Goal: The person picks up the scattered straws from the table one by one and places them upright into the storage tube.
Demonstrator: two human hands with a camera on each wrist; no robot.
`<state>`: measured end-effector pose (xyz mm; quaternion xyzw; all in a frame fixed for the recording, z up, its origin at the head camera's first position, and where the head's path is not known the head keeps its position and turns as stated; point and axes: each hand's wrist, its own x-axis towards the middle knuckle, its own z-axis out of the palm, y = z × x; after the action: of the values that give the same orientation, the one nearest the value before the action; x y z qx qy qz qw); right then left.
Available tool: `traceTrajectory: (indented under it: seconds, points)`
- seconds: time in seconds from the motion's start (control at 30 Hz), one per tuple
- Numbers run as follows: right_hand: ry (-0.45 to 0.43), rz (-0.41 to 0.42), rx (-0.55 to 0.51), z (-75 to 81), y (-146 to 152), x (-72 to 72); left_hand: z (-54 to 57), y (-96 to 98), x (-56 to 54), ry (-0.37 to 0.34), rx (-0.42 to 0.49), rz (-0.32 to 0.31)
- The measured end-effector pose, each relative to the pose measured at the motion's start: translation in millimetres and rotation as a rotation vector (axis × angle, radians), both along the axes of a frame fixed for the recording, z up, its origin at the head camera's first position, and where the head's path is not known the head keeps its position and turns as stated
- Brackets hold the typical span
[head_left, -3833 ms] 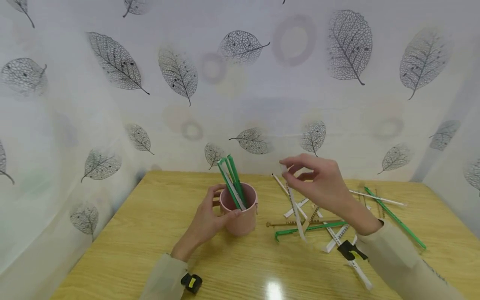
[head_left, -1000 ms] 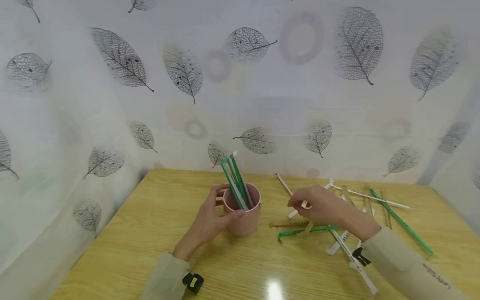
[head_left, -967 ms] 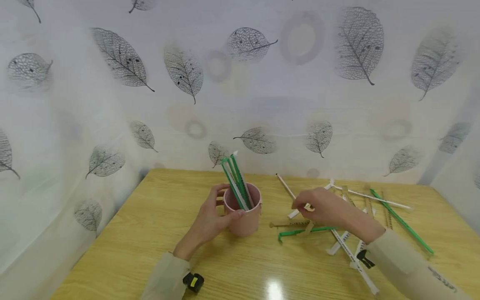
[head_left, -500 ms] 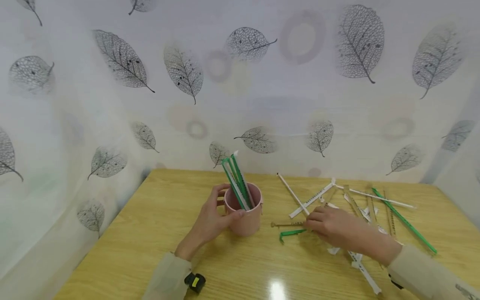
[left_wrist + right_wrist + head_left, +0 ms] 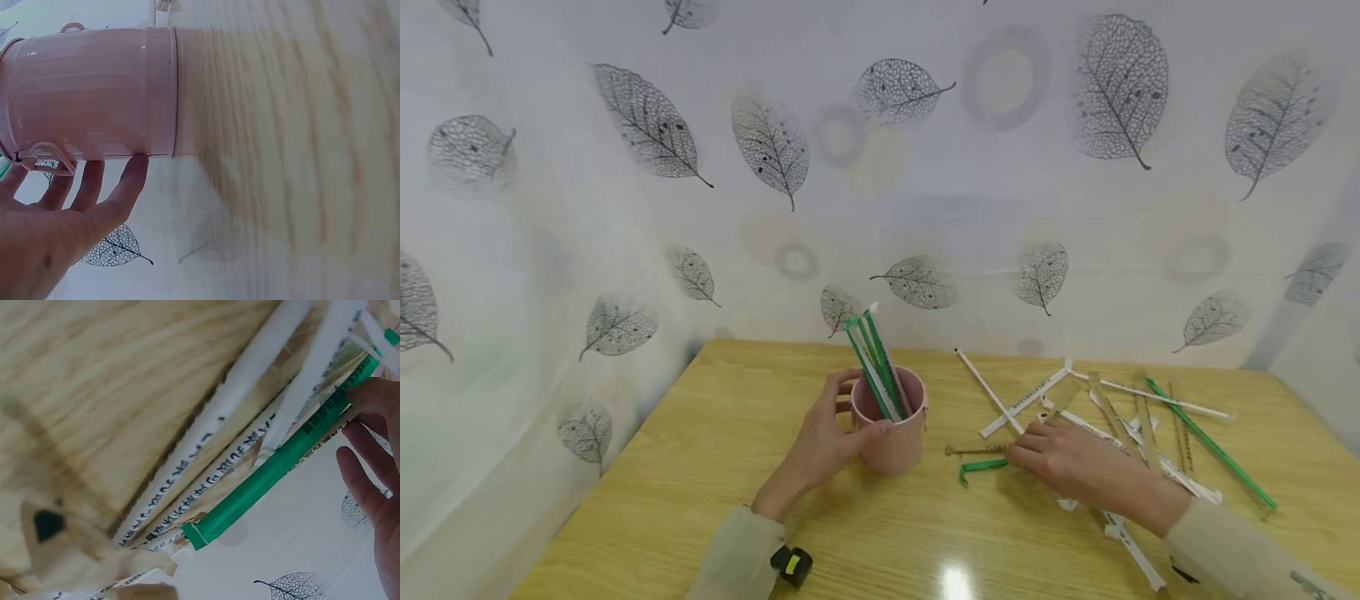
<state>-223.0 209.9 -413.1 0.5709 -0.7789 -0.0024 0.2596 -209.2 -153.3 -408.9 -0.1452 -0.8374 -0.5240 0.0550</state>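
Observation:
My left hand (image 5: 822, 446) holds a small pink bucket (image 5: 891, 450) with the thumb on its rim and the fingers round its far side. Lying on its side in the left wrist view, that bucket (image 5: 94, 94) meets the fingertips along its wall. Green and white wrapped straws (image 5: 874, 362) stand tilted inside it. Over the loose straws, my right hand (image 5: 1075, 462) reaches down to a green wrapped straw (image 5: 983, 467). Close up in the right wrist view, thumb and forefinger pinch this green straw (image 5: 275, 472) near one end, with a brown straw just beside it.
Several white wrapped straws (image 5: 1026, 404) and brown ones (image 5: 973, 450) lie crossed on the wooden table (image 5: 737, 392). Another green straw (image 5: 1213, 450) lies at the far right. A leaf-patterned cloth (image 5: 880, 183) hangs behind the table.
The white straw my right hand held earlier has left it, and one more straw stands in the bucket. That hand has dropped to the pile and shifted right. My left hand stays put.

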Motion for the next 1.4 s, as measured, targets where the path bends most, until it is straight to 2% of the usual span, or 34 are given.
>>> traceTrajectory:
  seconds: [0.17, 0.4, 0.53, 0.7, 0.83, 0.9, 1.2, 1.4]
  points:
    - [0.043, 0.039, -0.058, 7.1, -2, 1.5, -0.1, 0.3, 0.4, -0.005, 0.001, 0.005]
    - [0.106, 0.081, -0.197, 29.8, -9, -1.4, -0.1, 0.6, 0.6, -0.011, 0.001, 0.002]
    - [0.110, 0.097, -0.258, 42.6, -12, -6.5, -0.4, -0.1, 0.1, -0.003, -0.004, -0.003]
    - [0.141, 0.153, -0.421, 58.5, -19, -17.0, 1.3, 0.1, 0.6, -0.005, -0.012, 0.000]
    - [0.159, 0.146, -0.507, 72.1, -24, -23.7, 1.6, 0.3, 1.0, -0.010, -0.012, 0.001]
    - [0.135, 0.128, -0.532, 78.5, -25, -25.3, 1.2, 0.2, 1.0, -0.007, -0.011, 0.002]
    - [-0.077, 0.077, -0.710, 110.3, -37, -26.7, -0.4, -1.1, -0.2, -0.002, -0.007, -0.008]
    - [-0.269, -0.003, -0.877, 134.6, -56, -18.0, -0.5, -1.1, -1.1, -0.010, -0.008, -0.006]
